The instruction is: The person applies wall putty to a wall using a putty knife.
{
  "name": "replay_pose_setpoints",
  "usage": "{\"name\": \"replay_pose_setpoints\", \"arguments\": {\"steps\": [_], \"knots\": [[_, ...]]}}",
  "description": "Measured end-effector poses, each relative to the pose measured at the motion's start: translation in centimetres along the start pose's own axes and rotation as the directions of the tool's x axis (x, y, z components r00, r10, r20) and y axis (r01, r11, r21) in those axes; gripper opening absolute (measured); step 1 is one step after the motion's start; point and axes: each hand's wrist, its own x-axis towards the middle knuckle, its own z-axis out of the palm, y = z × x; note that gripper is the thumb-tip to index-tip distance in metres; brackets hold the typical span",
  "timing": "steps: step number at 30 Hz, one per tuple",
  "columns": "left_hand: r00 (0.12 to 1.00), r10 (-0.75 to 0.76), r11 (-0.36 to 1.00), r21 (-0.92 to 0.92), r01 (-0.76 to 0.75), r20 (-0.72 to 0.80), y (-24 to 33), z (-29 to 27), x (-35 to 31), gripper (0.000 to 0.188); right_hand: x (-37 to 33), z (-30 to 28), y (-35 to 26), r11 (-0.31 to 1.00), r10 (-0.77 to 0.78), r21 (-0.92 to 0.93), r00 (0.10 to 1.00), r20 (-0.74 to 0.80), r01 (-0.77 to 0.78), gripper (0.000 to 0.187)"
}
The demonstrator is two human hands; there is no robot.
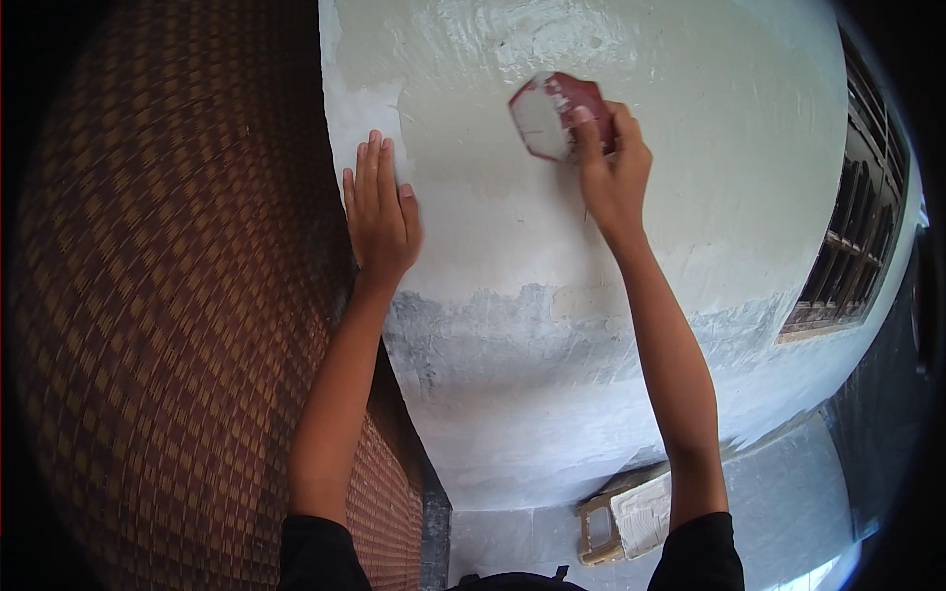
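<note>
My right hand (614, 182) grips a red putty spreader (581, 98), thumb on the face towards me. Whitish paste coats much of its flat, angular plate, which is tilted and slightly blurred. It is held up at the wall (493, 217); whether its edge touches the surface I cannot tell. Lower and to the left, my left hand (379, 222) lies flat against the wall beside its left edge, fingers pointing up and holding nothing. Wet, glossy cream putty (552, 34) covers the upper wall, with a ragged grey band (473, 325) below it.
Brown woven matting (177, 295) rises along the left, next to the wall's edge. A barred window (855, 217) is set in the wall at the right. Low down, a tan stool-like frame (597, 532) carries a putty-smeared board (642, 514) on the grey tiled floor (503, 542).
</note>
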Motion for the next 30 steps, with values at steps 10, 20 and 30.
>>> {"name": "replay_pose_setpoints", "arguments": {"steps": [10,20,30], "knots": [[1.000,0.006,1.000,0.002,-0.006,-0.002,-0.1,0.2,-0.1,0.054,0.0,-0.8,-2.5,0.966,0.000,0.259,1.000,-0.031,0.008,0.021],[1.000,0.008,1.000,0.015,-0.008,-0.002,0.3,0.2,-0.1,0.055,3.0,-3.1,1.5,0.979,0.179,0.144,0.948,-0.263,-0.145,0.024],[1.000,0.008,1.000,0.000,-0.008,0.000,0.4,0.2,0.0,0.054,2.0,-2.5,1.6,0.995,0.092,0.047,0.980,-0.178,-0.085,0.025]]}}
